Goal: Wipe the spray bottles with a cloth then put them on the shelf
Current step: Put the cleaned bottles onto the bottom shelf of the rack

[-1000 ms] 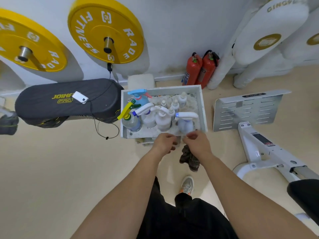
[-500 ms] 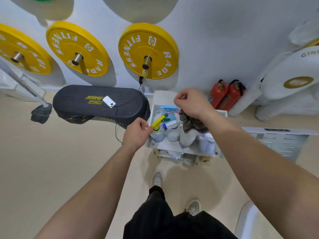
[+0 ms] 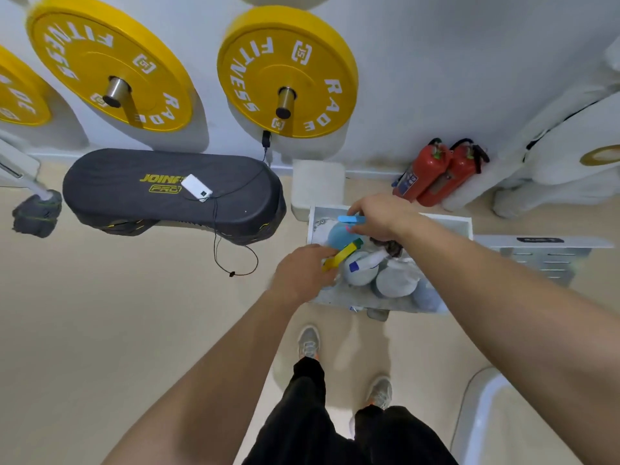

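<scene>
Yellow sprayer point(image 3: 340, 256) — at left hand point(image 3: 302, 271), perhaps gripped

The left hand point(image 3: 303, 273) grips the yellow sprayer point(image 3: 340, 256) in the tray point(image 3: 464, 224). The right hand point(image 3: 379, 216) holds a dark cloth point(image 3: 389, 246) that hangs just beneath it. A blue bottle point(image 3: 339, 233) sits between both grips.

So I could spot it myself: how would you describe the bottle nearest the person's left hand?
Below the rightmost yellow weight plate stands a white crate of spray bottles. At its left edge, beside the left hand, is the bottle with a yellow trigger; its neighbours' triggers are blue or white.
</scene>
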`<move>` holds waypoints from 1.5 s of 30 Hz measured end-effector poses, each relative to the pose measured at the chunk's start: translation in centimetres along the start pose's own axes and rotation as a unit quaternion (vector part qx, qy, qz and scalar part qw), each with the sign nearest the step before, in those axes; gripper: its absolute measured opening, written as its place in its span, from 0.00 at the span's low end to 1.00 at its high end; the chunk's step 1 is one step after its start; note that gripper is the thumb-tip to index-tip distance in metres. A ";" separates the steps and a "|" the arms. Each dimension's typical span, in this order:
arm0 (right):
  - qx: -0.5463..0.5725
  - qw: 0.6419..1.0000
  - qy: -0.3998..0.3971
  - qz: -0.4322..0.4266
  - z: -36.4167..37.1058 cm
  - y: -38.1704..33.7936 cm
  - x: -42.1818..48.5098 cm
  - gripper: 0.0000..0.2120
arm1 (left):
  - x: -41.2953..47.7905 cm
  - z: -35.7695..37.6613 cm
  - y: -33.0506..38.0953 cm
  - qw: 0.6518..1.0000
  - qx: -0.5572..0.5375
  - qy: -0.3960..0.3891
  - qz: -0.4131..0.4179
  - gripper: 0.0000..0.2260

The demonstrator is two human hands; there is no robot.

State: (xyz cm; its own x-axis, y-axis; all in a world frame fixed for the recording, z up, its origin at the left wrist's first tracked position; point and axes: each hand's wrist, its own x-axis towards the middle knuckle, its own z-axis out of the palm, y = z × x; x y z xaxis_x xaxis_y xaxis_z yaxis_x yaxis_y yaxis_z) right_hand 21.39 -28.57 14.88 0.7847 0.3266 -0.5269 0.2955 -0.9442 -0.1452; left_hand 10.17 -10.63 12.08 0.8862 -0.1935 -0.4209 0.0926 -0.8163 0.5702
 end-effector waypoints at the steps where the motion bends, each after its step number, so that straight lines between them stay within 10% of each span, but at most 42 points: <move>1: -0.012 1.000 0.004 0.006 0.2 -0.1 0.3 0.21 | 0.1 0.0 -0.1 1.000 -0.001 0.003 0.009 0.12; 16: -0.066 0.990 0.084 0.088 -2.0 -3.1 1.8 0.12 | 0.5 -1.6 0.2 0.999 0.007 -0.002 0.043 0.06; 27: 0.305 0.933 0.047 0.186 0.7 -1.8 3.5 0.14 | 1.5 -1.8 -0.2 0.997 0.042 -0.024 0.056 0.10; 45: 0.401 0.905 0.044 0.138 0.3 -0.3 1.1 0.27 | 1.3 -1.5 0.2 0.996 0.062 -0.025 0.060 0.12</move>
State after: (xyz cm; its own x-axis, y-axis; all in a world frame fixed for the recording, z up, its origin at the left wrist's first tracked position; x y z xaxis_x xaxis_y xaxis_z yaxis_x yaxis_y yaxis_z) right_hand 22.01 -27.95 14.10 0.8193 0.0424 -0.5718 -0.3805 -0.7058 -0.5976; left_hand 12.02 -10.19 12.73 0.8640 -0.3172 -0.3911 -0.0720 -0.8465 0.5275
